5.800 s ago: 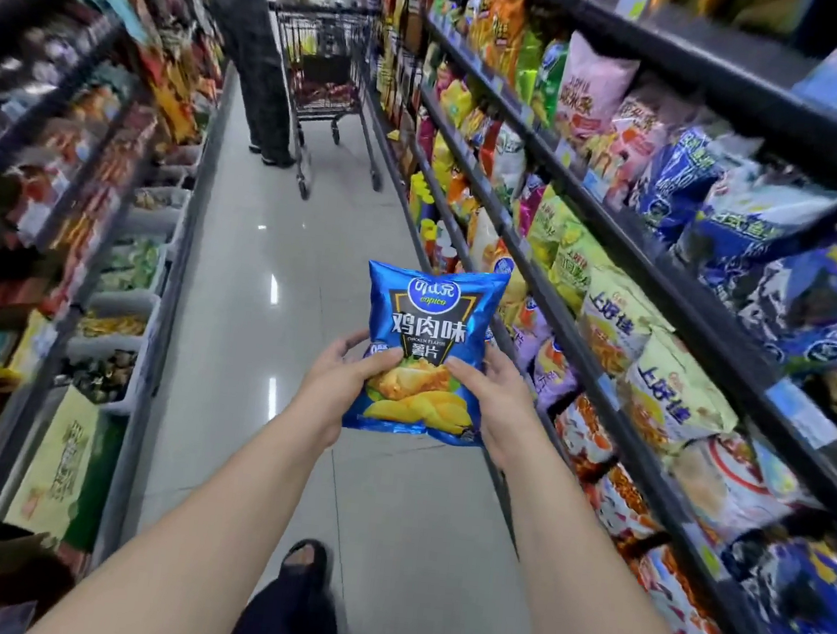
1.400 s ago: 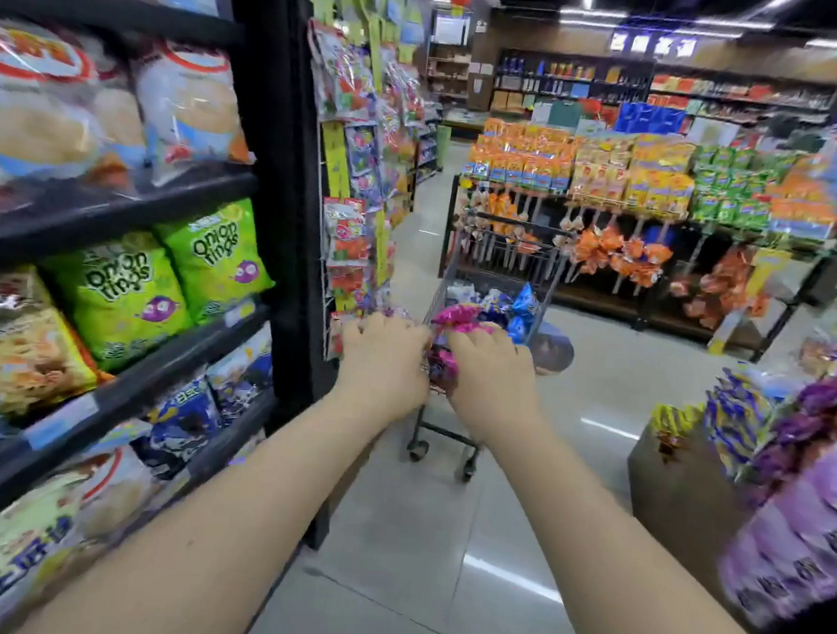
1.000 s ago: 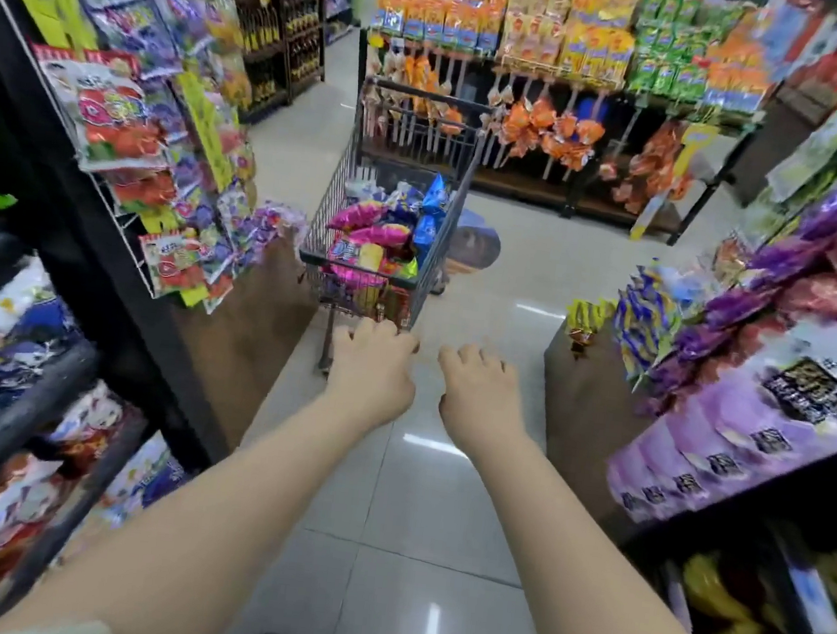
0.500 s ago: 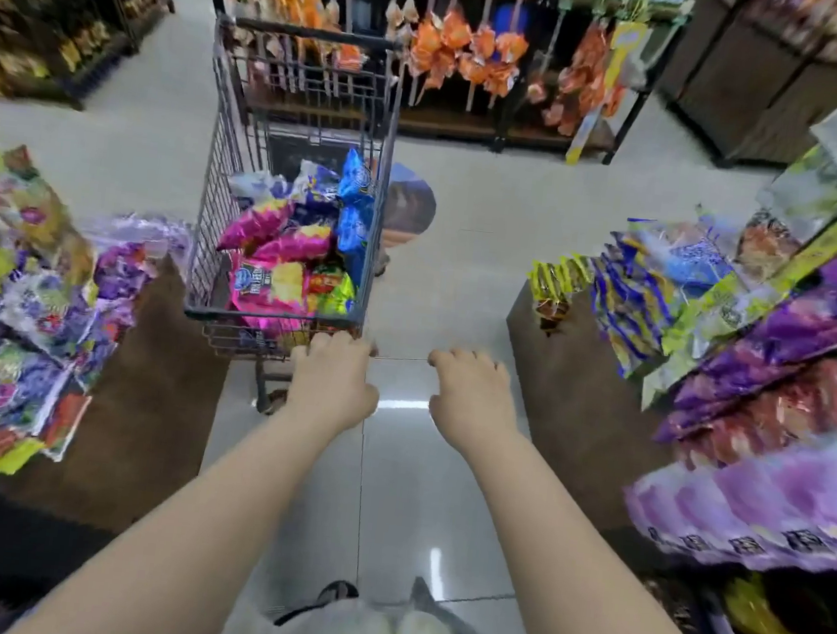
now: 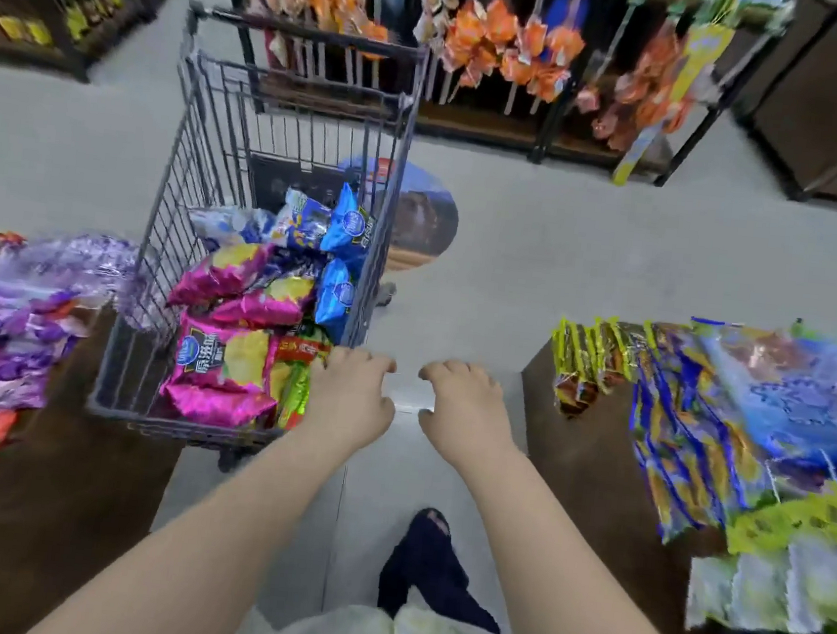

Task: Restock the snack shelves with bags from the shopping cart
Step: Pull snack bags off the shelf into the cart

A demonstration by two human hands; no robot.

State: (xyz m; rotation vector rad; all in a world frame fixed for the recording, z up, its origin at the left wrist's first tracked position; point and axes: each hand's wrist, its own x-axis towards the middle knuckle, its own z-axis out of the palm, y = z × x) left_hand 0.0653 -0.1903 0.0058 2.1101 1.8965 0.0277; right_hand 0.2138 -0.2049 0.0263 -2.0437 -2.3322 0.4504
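A dark wire shopping cart (image 5: 186, 173) stands just ahead on the left. Inside lie several snack bags: pink chip bags (image 5: 222, 373) at the near end, blue chip bags (image 5: 347, 229) along the right wall, and a green and red bag (image 5: 298, 356) between them. My left hand (image 5: 348, 397) hovers over the cart's near right corner, fingers loosely curled down, holding nothing. My right hand (image 5: 466, 407) hangs over the floor just right of the cart, equally empty. The two hands are a small gap apart.
A low brown display (image 5: 594, 490) with blue, yellow and green packets stands close on my right. Another brown display (image 5: 24, 508), with purple packets, presses against the cart's left side. A rack of hanging orange packets (image 5: 511, 53) faces me beyond the cart. My foot (image 5: 429, 535) is on the grey floor.
The blue chip bag I held earlier is gone. I have turned round and come up close to the cart; my left hand now reaches over its near corner. Both hands stay empty.
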